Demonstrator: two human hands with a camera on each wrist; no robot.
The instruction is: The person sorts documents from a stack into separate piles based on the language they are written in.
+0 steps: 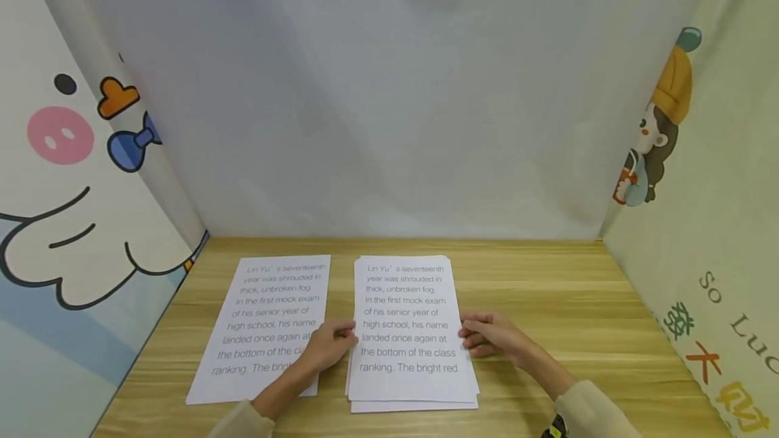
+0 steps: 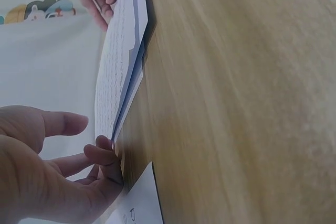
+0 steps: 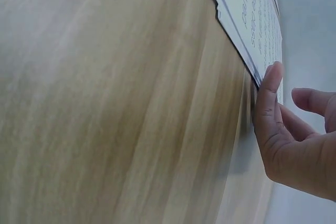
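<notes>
A stack of printed paper sheets (image 1: pixel 404 384) lies on the wooden table in front of me. Its sheets are uneven, with lower ones jutting out at the near edge. My left hand (image 1: pixel 328 347) is at the stack's left edge, fingertips touching the paper. In the left wrist view, its thumb (image 2: pixel 68 124) stands apart from the bent fingers. On the opposite side my right hand (image 1: pixel 496 336) has its fingertips against the right edge. The right wrist view shows those fingers (image 3: pixel 269 103) fairly straight, thumb raised away from the paper.
To the left lies other printed paper (image 1: pixel 268 316), partly covered by my left hand and forearm. The wooden table (image 1: pixel 548 276) meets a pale back wall (image 1: pixel 395 120). Cartoon-printed side walls (image 1: pixel 700 222) bound the table left and right.
</notes>
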